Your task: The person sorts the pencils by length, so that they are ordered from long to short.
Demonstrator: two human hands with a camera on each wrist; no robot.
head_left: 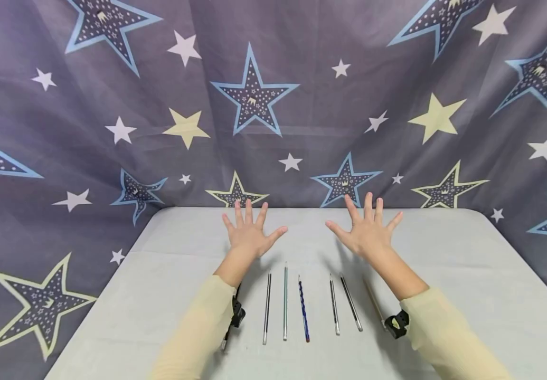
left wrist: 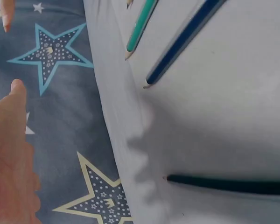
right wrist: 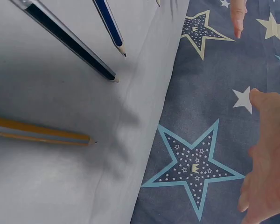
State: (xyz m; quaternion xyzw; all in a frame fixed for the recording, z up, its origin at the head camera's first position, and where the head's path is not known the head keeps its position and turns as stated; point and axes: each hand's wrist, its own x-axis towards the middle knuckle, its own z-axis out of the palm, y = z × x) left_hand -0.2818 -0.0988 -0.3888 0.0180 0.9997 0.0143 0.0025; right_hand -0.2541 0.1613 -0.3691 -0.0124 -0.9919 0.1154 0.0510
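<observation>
My left hand point(head_left: 250, 237) hovers over the far part of the table, fingers spread and holding nothing. Likewise spread and empty, my right hand point(head_left: 367, 235) hovers to its right. Nearer to me lies a loose row of pencils, tips pointing away: a dark one point(head_left: 266, 311), a teal one point(head_left: 285, 303), a blue one point(head_left: 303, 311) with a twisted pattern, and two dark ones point(head_left: 334, 306) with light ends. Under my left wrist a black pencil point(left wrist: 228, 184) is partly hidden. A yellow-and-grey striped pencil point(right wrist: 42, 131) lies by my right forearm.
A pale cloth covers the table point(head_left: 135, 316). Behind it and at both sides hangs a grey curtain point(head_left: 302, 121) printed with stars. Each wrist carries a small black camera strap point(head_left: 397, 323), low over the outer pencils.
</observation>
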